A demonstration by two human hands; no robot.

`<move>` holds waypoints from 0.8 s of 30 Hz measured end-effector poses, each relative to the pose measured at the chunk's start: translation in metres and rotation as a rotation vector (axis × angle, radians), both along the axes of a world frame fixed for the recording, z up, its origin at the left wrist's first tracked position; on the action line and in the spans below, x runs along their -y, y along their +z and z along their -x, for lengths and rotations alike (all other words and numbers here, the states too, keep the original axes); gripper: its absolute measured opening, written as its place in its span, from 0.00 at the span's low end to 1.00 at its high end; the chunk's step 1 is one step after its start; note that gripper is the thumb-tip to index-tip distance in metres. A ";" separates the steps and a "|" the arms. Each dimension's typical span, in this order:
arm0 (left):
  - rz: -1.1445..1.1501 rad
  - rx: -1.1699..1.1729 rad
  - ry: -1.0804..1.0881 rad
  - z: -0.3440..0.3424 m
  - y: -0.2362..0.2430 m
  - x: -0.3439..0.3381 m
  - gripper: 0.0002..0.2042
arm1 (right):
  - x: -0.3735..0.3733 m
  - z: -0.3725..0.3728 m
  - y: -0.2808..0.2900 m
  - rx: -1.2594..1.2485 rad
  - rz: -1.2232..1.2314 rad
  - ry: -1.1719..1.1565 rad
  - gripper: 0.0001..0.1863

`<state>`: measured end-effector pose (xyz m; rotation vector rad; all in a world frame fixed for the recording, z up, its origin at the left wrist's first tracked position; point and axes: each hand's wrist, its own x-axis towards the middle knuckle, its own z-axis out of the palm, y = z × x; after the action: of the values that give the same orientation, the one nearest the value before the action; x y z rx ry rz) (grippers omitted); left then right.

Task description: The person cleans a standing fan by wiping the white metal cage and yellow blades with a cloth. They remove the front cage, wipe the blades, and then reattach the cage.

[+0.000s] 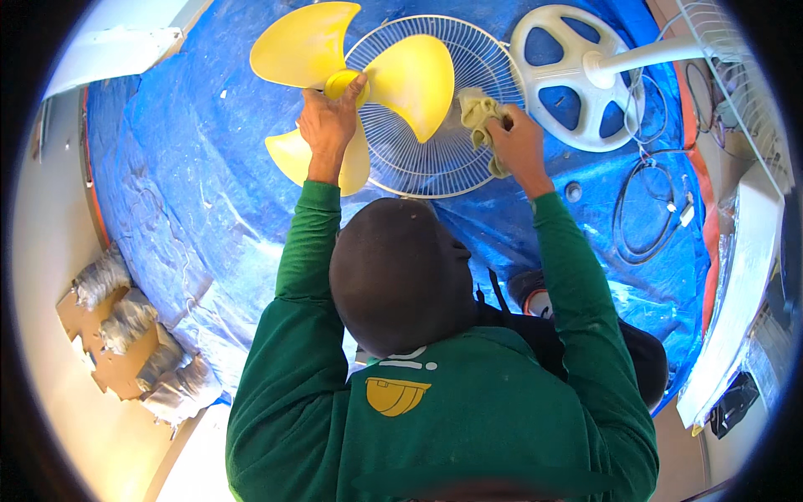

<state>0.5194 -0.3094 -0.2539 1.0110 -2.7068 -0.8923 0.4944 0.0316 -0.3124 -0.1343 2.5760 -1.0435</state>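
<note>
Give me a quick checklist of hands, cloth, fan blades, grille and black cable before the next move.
1. Left hand holding the yellow fan blades at the hub: ok.
2. Right hand gripping the cloth: ok, bunched in the fingers.
3. Grille fully uncovered: not ok, blades and cloth overlap it in view.
4. Blades off the grille: cannot tell, one view hides contact.
5. Black cable clear of both hands: ok, it lies looped off to the right.
</note>
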 end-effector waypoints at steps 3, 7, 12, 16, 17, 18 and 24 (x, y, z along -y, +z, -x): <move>0.110 0.015 -0.124 0.024 0.006 -0.034 0.44 | 0.001 0.017 0.038 -0.443 0.214 -0.004 0.20; 0.082 0.104 -0.296 0.049 0.009 -0.086 0.43 | 0.045 0.028 0.032 -0.822 0.038 -0.048 0.18; 0.068 0.220 -0.335 0.055 -0.001 -0.109 0.45 | 0.062 -0.001 -0.014 -0.557 -0.103 0.042 0.14; 0.020 0.025 -0.236 0.051 -0.002 -0.072 0.44 | -0.015 0.005 -0.034 -0.256 -0.420 -0.049 0.12; 0.017 0.025 -0.219 0.050 0.002 -0.060 0.44 | -0.036 0.013 -0.032 -0.386 -0.369 -0.130 0.12; 0.029 0.025 -0.172 0.046 0.005 -0.053 0.43 | -0.051 0.017 -0.026 -0.453 -0.282 -0.188 0.11; 0.195 0.110 -0.366 0.052 0.031 -0.087 0.42 | -0.013 0.058 0.060 -0.626 0.359 -0.329 0.08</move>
<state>0.4672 -0.2220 -0.2231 0.5516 -3.0575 -0.6141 0.4365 0.0442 -0.2525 -0.1493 2.9845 -1.8310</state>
